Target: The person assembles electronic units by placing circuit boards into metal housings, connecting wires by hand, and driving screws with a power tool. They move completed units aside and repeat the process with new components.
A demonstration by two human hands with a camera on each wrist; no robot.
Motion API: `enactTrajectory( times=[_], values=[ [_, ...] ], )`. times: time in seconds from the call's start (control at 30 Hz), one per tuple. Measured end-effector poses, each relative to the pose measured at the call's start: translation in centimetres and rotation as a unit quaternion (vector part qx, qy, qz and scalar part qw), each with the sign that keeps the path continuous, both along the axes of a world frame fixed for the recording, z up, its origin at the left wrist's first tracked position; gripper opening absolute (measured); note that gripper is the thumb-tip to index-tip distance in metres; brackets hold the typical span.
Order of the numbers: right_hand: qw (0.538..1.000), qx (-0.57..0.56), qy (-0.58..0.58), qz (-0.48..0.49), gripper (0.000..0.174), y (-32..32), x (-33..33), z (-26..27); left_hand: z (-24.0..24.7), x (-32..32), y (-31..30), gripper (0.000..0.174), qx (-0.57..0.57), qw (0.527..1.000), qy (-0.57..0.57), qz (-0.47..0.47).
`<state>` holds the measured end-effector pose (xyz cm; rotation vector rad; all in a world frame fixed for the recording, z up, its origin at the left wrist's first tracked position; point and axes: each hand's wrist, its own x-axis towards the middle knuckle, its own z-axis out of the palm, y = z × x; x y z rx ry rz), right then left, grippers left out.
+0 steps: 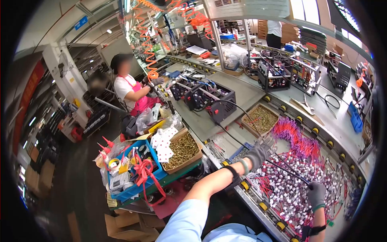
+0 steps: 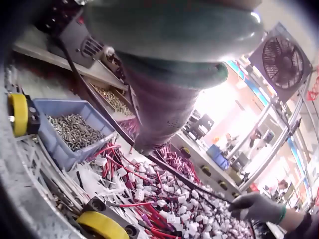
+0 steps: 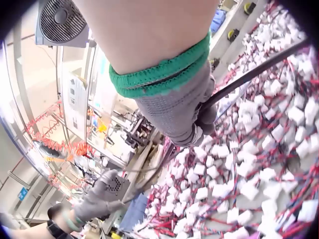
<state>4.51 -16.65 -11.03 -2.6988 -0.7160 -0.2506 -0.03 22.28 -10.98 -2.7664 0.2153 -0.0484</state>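
A black cable point(image 1: 288, 171) stretches between two grey-gloved hands above a pile of white connectors with red and purple wires point(image 1: 282, 193). My left hand point(image 1: 258, 155) holds the cable beside a small blue bin of screws point(image 2: 75, 130); its fingers look partly extended in the head view, and its grip is mostly hidden in the left wrist view. Over the connectors, my right hand point(image 1: 317, 195) grips the cable, with fingers curled round it in the right wrist view point(image 3: 187, 117). Beyond my left hand, the cable runs toward a black metal unit point(image 1: 223, 107).
A carton of brass-coloured parts point(image 1: 261, 119) and bundled purple wires point(image 1: 296, 135) lie beyond the hands. Yellow rollers point(image 1: 244, 185) line the near edge. At left stand a blue crate point(image 1: 165, 174) and another parts carton point(image 1: 181, 152). A person in a pink apron point(image 1: 139, 94) works farther back.
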Motion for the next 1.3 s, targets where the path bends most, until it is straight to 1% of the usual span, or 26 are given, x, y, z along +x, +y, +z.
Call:
enactTrajectory(
  times=[0.07, 0.13, 0.2, 0.23, 0.27, 0.3, 0.33, 0.37, 0.4, 0.47, 0.5, 0.6, 0.67, 0.73, 0.77, 0.8, 0.83, 0.87, 0.93, 0.97, 1.0, 1.07, 1.1, 1.2, 1.23, 1.3],
  values=[
    [0.998, 0.054, 0.020, 0.032, 0.009, -0.8, -0.3, 3.9, 1.3, 2.1, -0.6, 0.062, -0.009, 0.997, 0.064, 0.034],
    [0.991, 0.117, 0.006, 0.059, 0.009, -1.1, -1.4, 8.4, -4.1, 6.1, 1.6, 0.050, -0.075, 0.991, 0.051, 0.096],
    [0.994, 0.094, -0.035, 0.053, 0.013, -3.2, 0.1, 10.5, -1.4, 5.9, 2.8, 0.036, -0.089, 0.973, 0.161, 0.143],
    [0.989, 0.058, -0.125, 0.056, 0.018, -4.2, 1.2, 11.1, -0.9, 6.0, 3.7, 0.032, -0.111, 0.964, 0.178, 0.164],
    [0.992, 0.045, -0.095, 0.062, 0.028, -4.9, 2.0, 12.5, -2.4, 6.6, 5.2, 0.028, -0.160, 0.963, 0.121, 0.182],
    [0.984, 0.038, -0.172, 0.028, 0.034, -4.5, 3.3, 12.7, -0.6, 7.3, 6.3, 0.031, -0.167, 0.951, 0.165, 0.202],
    [0.969, 0.029, -0.246, -0.007, 0.039, -3.9, 4.3, 12.7, -1.0, 8.7, 8.9, 0.031, -0.240, 0.932, 0.114, 0.248],
    [0.969, 0.026, -0.246, -0.005, 0.039, -2.8, 4.8, 13.4, 3.6, 7.1, 10.1, 0.031, -0.301, 0.900, 0.066, 0.308],
    [0.961, 0.043, -0.272, 0.013, 0.044, -1.3, 5.1, 14.4, 3.3, 7.1, 13.0, 0.035, -0.405, 0.857, -0.071, 0.312],
    [0.953, 0.062, -0.294, 0.032, 0.050, 1.3, 3.8, 14.0, 10.7, 3.4, 13.9, 0.072, -0.270, 0.869, -0.071, 0.409],
    [0.965, 0.061, -0.233, 0.103, 0.050, 3.0, 2.3, 13.0, 10.2, 1.7, 17.3, 0.087, -0.214, 0.891, -0.054, 0.396],
    [0.969, 0.019, -0.107, 0.221, 0.051, 5.9, -0.5, 8.7, 10.5, -2.2, 15.8, 0.100, -0.158, 0.923, 0.106, 0.335],
    [0.965, 0.017, -0.048, 0.258, 0.046, 8.2, -2.2, 6.7, 7.6, -3.4, 14.5, 0.101, -0.184, 0.946, 0.099, 0.249],
    [0.959, 0.036, -0.022, 0.281, 0.044, 11.5, -4.7, 6.9, 6.6, -5.1, 11.0, 0.080, -0.358, 0.916, -0.038, 0.178],
    [0.949, 0.063, -0.020, 0.310, 0.042, 13.1, -6.1, 7.4, 6.2, -5.2, 9.5, 0.080, -0.357, 0.917, -0.037, 0.177],
    [0.937, 0.096, 0.001, 0.335, 0.040, 14.7, -7.2, 7.9, 5.7, -5.1, 7.7, 0.069, -0.633, 0.755, -0.059, 0.162],
    [0.937, 0.078, 0.021, 0.341, 0.039, 16.1, -8.2, 8.5, 5.0, -5.2, 6.0, 0.058, -0.846, 0.513, -0.069, 0.131],
    [0.936, 0.057, 0.041, 0.346, 0.037, 16.7, -9.3, 9.1, 4.3, -5.6, 4.5, 0.058, -0.849, 0.510, -0.060, 0.125],
    [0.916, 0.041, 0.018, 0.399, 0.036, 16.6, -10.7, 9.8, 3.3, -6.9, 2.9, 0.047, -0.736, 0.651, -0.079, 0.170],
    [0.920, 0.052, 0.025, 0.388, 0.036, 15.5, -11.0, 9.0, 0.8, -7.5, 3.6, 0.063, -0.598, 0.768, -0.190, 0.128],
    [0.923, 0.047, 0.031, 0.382, 0.035, 14.3, -11.2, 8.9, 1.8, -8.3, 4.2, 0.063, -0.596, 0.770, -0.192, 0.123],
    [0.940, 0.046, 0.047, 0.334, 0.034, 11.7, -10.9, 5.7, 3.0, -10.6, 5.0, 0.083, -0.319, 0.897, -0.135, 0.273],
    [0.940, 0.045, 0.049, 0.334, 0.034, 11.1, -11.7, 5.2, 1.7, -10.2, 6.0, 0.094, -0.315, 0.897, -0.066, 0.302],
    [0.947, 0.050, 0.107, 0.299, 0.035, 10.4, -13.1, 5.1, -1.4, -9.8, 5.5, 0.091, -0.331, 0.877, 0.003, 0.349],
    [0.943, 0.031, 0.104, 0.315, 0.035, 10.5, -13.8, 5.6, -1.8, -9.4, 6.1, 0.087, -0.348, 0.867, 0.098, 0.342],
    [0.938, 0.010, 0.087, 0.336, 0.036, 10.1, -14.3, 5.7, -1.0, -9.8, 5.6, 0.085, -0.332, 0.873, 0.086, 0.346]
  ],
)
